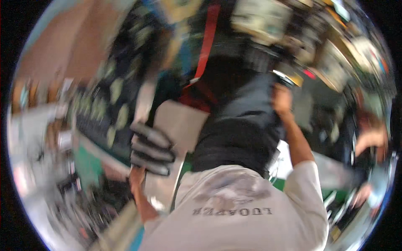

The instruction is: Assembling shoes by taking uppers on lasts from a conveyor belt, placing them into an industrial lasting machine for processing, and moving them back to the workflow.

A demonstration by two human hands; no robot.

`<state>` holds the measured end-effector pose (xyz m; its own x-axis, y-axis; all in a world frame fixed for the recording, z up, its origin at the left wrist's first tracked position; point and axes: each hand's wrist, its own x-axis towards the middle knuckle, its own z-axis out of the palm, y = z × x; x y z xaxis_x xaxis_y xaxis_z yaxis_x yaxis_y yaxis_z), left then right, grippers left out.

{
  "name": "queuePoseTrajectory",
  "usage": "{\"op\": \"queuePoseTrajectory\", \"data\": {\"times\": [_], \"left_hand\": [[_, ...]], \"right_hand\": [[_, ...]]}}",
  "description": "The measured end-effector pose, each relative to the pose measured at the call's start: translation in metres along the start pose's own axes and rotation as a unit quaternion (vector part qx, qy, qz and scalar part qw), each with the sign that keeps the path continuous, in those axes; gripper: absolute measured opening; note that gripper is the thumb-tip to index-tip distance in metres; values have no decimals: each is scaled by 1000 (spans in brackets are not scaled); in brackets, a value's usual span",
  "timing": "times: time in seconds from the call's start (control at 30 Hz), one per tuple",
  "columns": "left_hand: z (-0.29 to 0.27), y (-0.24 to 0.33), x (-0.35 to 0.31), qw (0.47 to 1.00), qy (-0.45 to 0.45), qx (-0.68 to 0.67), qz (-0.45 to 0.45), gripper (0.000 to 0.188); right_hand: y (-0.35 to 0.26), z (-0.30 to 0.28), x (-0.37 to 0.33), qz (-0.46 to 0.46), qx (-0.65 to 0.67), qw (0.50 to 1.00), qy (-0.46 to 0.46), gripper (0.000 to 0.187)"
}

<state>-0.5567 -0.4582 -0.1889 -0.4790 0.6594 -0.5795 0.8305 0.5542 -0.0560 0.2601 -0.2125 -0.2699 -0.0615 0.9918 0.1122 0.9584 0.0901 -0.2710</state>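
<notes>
Now the left hand (137, 178) clutches dark elongated pieces (154, 149), bunched likely for control; right hand (283, 100) blurred, can't tell its grip.

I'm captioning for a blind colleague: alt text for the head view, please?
A person holds several long grey pieces in the left grip, over a pale flat surface; the right grip is by dark trousers, blur hiding whether it holds anything.
</notes>
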Motion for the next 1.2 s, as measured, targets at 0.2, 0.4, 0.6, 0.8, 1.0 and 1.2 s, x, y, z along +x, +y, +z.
{"op": "queuePoseTrajectory", "data": {"times": [0.2,0.4,0.6,0.8,1.0,1.2], "left_hand": [[-154,165,95,940,187,-48,281,50],[-119,501,22,775,39,19,630,47],[-74,611,-112,666,-162,38,727,43],[-77,595,-54,678,-99,147,713,43],[-141,565,-31,712,-11,279,645,38],[-141,586,-60,664,27,342,664,35]], "right_hand": [[-80,-27,-41,154,152,966,139,42],[-46,-48,-291,525,147,788,288,42],[-102,-97,-622,773,-120,592,194,56],[-122,-139,-781,884,-14,464,-53,86],[-90,-112,-813,862,-4,479,-169,100],[-64,-100,-860,810,-112,548,-178,104]]}}
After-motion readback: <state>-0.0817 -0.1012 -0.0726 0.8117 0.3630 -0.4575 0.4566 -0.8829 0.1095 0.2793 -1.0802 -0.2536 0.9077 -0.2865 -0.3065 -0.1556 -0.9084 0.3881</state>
